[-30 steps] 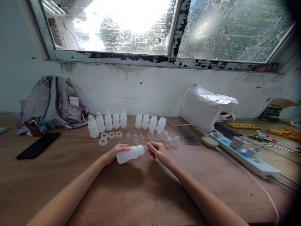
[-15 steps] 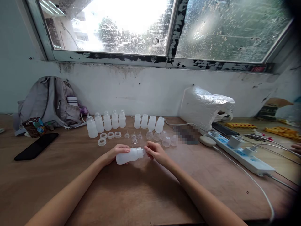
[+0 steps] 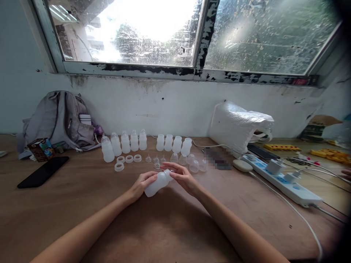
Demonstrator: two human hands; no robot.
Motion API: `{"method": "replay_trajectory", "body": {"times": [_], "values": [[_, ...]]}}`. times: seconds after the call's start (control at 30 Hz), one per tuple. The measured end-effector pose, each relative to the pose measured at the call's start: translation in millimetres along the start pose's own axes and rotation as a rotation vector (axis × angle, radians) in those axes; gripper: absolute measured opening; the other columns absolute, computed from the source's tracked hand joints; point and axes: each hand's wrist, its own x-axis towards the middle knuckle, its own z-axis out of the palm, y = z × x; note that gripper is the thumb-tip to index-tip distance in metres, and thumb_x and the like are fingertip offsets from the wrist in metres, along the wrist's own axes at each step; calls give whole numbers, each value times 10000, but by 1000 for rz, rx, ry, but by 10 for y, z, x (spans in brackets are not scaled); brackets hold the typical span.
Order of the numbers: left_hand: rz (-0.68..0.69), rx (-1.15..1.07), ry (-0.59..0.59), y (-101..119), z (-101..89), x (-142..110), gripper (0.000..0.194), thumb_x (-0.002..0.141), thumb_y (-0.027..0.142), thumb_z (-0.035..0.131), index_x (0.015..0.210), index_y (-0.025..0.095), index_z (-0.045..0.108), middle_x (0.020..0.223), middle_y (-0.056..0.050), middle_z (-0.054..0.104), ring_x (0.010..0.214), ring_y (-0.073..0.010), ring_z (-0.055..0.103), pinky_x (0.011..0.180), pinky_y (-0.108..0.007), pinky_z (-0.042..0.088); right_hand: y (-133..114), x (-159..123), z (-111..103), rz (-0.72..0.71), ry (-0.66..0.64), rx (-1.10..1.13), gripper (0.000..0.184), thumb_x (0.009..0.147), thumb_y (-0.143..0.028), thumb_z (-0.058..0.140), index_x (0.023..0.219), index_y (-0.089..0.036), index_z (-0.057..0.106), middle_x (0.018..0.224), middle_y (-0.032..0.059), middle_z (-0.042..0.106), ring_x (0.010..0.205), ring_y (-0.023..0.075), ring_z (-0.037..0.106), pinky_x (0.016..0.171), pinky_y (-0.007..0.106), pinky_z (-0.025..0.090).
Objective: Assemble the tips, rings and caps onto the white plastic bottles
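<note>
A small translucent white bottle is held tilted above the wooden table, its neck pointing up and right. My left hand is wrapped round its base. My right hand has its fingers closed over the bottle's neck end; what sits under them is hidden. Behind the hands stand two rows of like bottles, some capped, some uncapped. In front of them lie several white rings, small clear teats and clear dome caps.
A grey backpack, a small carton and a black phone lie at the left. At the right are a white plastic bag, a power strip with plugs and cables, and yellow parts. Another person's fingers show at the right edge.
The bottle has gone from lying nearly level to tilted, neck up. Both hands shifted slightly right and closer together, the right fingers now over the neck.
</note>
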Motion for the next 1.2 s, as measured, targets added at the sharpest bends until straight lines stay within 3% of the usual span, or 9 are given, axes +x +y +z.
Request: {"method": "replay_trajectory", "body": {"times": [0.2,0.4,0.5,0.67,0.8,0.97,1.07,1.2], "values": [[-229,-418,-109,-9,10,23,525,777,530,406,1046,100,541,787,-111,621,543,-140,539,473,-226,377,-26,-6,17,-3,28,91,687,628,-253,669,1238,-263,355,1057,86,595,911,196,568,830,356,407],[-290,-505,-216,35,39,-32,594,756,588,398,1063,96,526,838,-121,601,567,-132,537,514,-238,399,-38,-25,52,11,-10,45,456,645,-333,653,1067,-188,560,1079,103,580,979,217,528,842,337,399],[-209,-384,-174,76,79,-59,495,740,520,493,1007,108,553,838,-107,593,600,-131,535,522,-227,390,-25,-32,75,-14,33,-3,400,662,-362,640,1009,-166,592,1047,107,595,943,222,540,803,332,418],[26,23,-34,149,105,-64,414,723,464,543,951,122,596,760,-50,602,614,-136,519,525,-217,355,16,-44,101,-88,98,-57,386,686,-384,621,1019,-193,583,1011,84,613,939,215,545,797,316,419],[159,270,42,218,124,-101,395,750,415,529,1068,183,566,928,-34,618,822,-200,535,686,-245,383,31,-57,100,-131,116,-103,371,711,-371,603,1034,-192,569,1016,83,609,941,212,545,809,322,418],[261,490,150,195,100,-106,442,748,393,535,1142,195,507,1041,-49,598,901,-225,542,778,-269,390,46,-2,33,-148,76,-247,375,715,-372,596,1048,-204,557,1031,65,600,959,196,538,826,319,416],[299,597,259,101,17,-53,447,740,398,544,1138,198,499,1105,-52,572,978,-228,526,839,-269,378,78,74,-121,-213,248,-430,336,707,-384,592,983,-193,586,976,65,610,830,171,565,749,293,437],[301,750,280,-39,-106,6,452,745,426,528,1138,208,483,1115,-45,567,980,-207,534,849,-276,395,49,128,-509,-168,699,-779,309,726,-406,524,890,-159,615,730,52,603,530,133,498,529,264,397]]}}
